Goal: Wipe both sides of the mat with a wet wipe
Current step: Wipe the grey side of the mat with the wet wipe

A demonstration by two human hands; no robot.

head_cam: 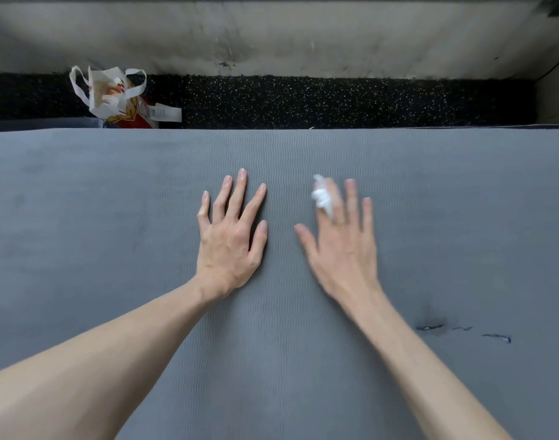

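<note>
Mat [113, 217] grey; left hand [230, 236] spread flat; right hand [341, 242] fingers pinching wet wipe [322, 196]; bag [113, 96] print unreadable.

A scuffed, stained pale wall [303, 36] stood ahead. Black speckled flooring [335, 103] ran along its base, with a white printed bag [113, 96] resting there.
</note>
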